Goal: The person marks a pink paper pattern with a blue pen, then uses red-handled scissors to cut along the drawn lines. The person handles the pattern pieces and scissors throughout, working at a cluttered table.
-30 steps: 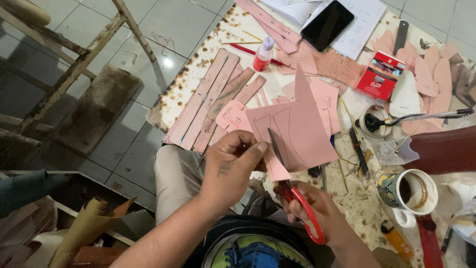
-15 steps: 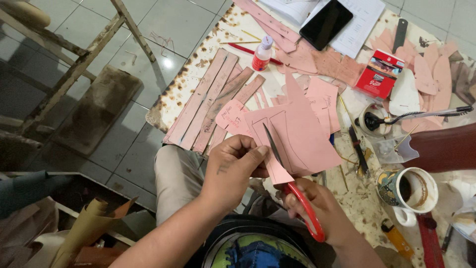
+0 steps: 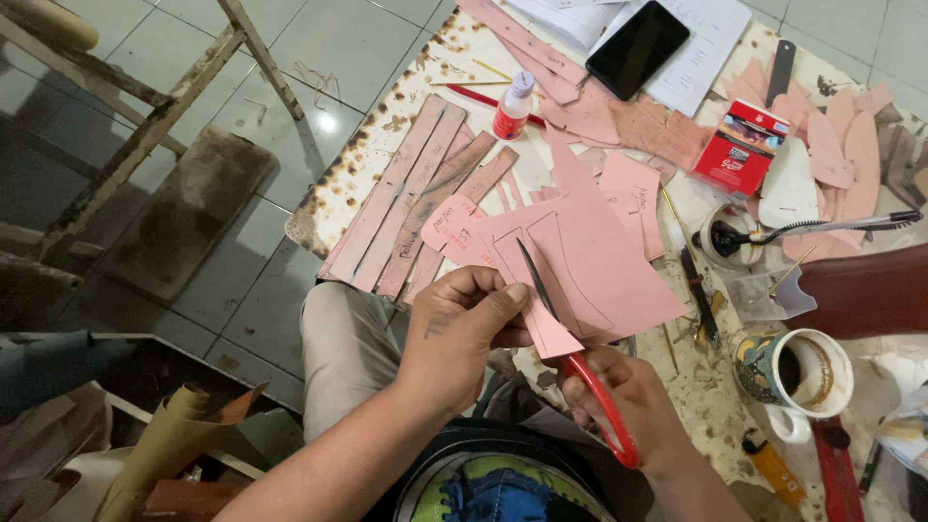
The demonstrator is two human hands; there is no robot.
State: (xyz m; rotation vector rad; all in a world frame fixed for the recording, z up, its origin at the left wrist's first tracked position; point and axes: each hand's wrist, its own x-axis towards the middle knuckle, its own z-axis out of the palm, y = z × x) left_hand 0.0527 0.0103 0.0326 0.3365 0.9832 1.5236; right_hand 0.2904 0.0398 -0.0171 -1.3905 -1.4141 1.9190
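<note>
A sheet of pink card (image 3: 590, 266) is held above the person's lap and the near edge of the table (image 3: 377, 159), its face toward the camera with a pencilled outline on it. Its long axis runs from lower left to upper right, and a narrow pointed tab at its top aims away from the person toward the far side of the table. The scissors (image 3: 565, 338) cut into its lower edge: the dark blades point up and slightly left, along a drawn line, while the red handles trail down to the right.

The left hand (image 3: 464, 329) pinches the card's lower left part, thumb on top and fingers curled behind, just beside the blades. The right hand (image 3: 628, 401) is closed around the red handles, below the sheet. The two hands sit close together, nearly touching.

Beyond the sheet, long pink strips (image 3: 416, 198) lie side by side on the table, pointing diagonally away. A small red-capped bottle (image 3: 512, 106) stands past them, with a black phone (image 3: 638, 48) farther off on white paper. To the right are a red box (image 3: 742, 147) and a mug (image 3: 797, 372).
</note>
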